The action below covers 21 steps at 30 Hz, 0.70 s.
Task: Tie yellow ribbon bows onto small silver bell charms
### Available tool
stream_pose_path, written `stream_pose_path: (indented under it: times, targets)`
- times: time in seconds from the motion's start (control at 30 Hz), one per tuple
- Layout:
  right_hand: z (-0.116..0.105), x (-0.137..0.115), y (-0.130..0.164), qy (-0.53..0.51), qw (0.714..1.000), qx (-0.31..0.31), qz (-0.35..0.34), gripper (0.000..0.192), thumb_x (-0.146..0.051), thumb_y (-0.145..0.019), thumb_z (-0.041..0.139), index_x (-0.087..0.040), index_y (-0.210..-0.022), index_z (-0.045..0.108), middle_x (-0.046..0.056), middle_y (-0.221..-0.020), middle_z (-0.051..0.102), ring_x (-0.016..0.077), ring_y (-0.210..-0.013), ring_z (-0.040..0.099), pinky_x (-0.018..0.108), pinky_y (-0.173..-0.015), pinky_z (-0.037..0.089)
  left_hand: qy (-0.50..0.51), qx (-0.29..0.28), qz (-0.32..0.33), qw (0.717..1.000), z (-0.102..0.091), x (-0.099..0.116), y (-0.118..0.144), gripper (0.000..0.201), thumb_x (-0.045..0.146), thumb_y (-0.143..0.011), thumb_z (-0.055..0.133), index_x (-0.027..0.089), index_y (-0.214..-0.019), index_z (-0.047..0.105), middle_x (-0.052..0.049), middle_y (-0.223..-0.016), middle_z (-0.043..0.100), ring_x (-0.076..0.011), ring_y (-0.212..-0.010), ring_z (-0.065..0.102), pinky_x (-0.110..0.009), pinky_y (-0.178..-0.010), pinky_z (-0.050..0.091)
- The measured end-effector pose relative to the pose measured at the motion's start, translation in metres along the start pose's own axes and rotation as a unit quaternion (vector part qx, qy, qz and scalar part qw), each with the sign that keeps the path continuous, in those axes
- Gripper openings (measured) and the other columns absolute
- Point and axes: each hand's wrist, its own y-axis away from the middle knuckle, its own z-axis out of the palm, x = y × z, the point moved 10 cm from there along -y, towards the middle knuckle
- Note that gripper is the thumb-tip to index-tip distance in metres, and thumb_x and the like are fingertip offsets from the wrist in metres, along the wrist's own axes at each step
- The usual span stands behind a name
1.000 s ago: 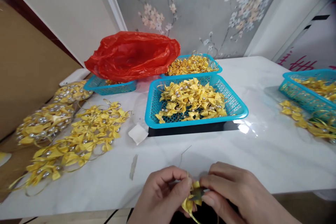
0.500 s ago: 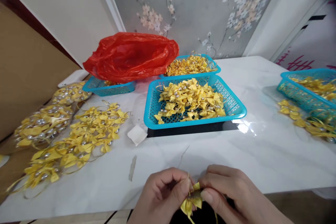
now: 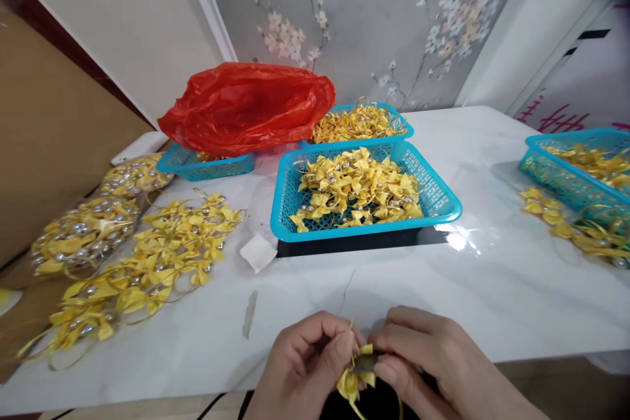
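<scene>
Holds a yellow ribbon flower [image 3: 347,386] at the bottom centre of the frame, pinched between thumb and forefinger of the left hand [image 3: 308,362]. Grips a small dark flat piece [image 3: 365,363] between thumb and forefinger of the right hand [image 3: 443,349], with its end laid over the flower in the narrow gap between the two hands. Lets a thin ribbon tail [image 3: 355,411] hang from the flower toward the bottom edge of the frame. Curls the left hand's fingers inward, with the thumb on top. Angles the right hand in from the lower right, back turned up and fingers bent toward the left. Works at the near edge of the white tabletop [image 3: 467,302]. Leaves a stretch of surface ahead of the knuckles, up to a blue basket [image 3: 325,235] at the centre of the frame, and a wider one toward another basket [image 3: 566,138] at the right edge. Has a grey strip [image 3: 249,315], a white scrap [image 3: 258,252] and a loose pile of yellow flowers [image 3: 182,243] on the left side
</scene>
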Motion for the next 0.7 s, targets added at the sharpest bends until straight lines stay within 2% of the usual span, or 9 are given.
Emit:
stream_pose_path:
  times: [0.23, 0.57, 0.7]
  targets:
    - [0.0019, 0.0018, 0.0008, -0.016, 1.000, 0.014, 0.009, 0.034, -0.033, -0.103, 0.039, -0.019, -0.081, 0.060, 0.002, -0.075, 0.057, 0.0140, -0.068, 0.054, 0.024, -0.061, 0.037, 0.016, 0.000, 0.006, 1.000, 0.0042, 0.0033, 0.0023, 0.031, 0.042, -0.079, 0.076, 0.016, -0.068, 0.065, 0.003, -0.062, 0.053, -0.0101, -0.060, 0.041, -0.021, -0.056, 0.036]
    - [0.0031, 0.0016, 0.0004, 0.001, 1.000, -0.005, 0.000, 0.029, -0.030, -0.102, 0.043, -0.019, -0.082, 0.061, 0.002, -0.077, 0.058, 0.0141, -0.069, 0.056, 0.023, -0.060, 0.037, 0.028, 0.001, 0.016, 0.999, 0.0035, 0.0025, 0.0011, 0.031, 0.043, -0.077, 0.079, 0.015, -0.069, 0.067, 0.001, -0.064, 0.058, -0.0098, -0.060, 0.045, -0.022, -0.059, 0.036]
    - [0.0003, -0.0014, -0.0006, -0.005, 1.000, 0.008, 0.000, 0.025, -0.027, -0.100, 0.045, -0.020, -0.084, 0.064, 0.002, -0.077, 0.059, 0.0142, -0.069, 0.056, 0.023, -0.060, 0.038, 0.032, 0.006, 0.017, 0.999, 0.0032, 0.0011, 0.0007, 0.031, 0.043, -0.079, 0.077, 0.016, -0.069, 0.066, 0.002, -0.063, 0.056, -0.0103, -0.060, 0.044, -0.022, -0.059, 0.036]
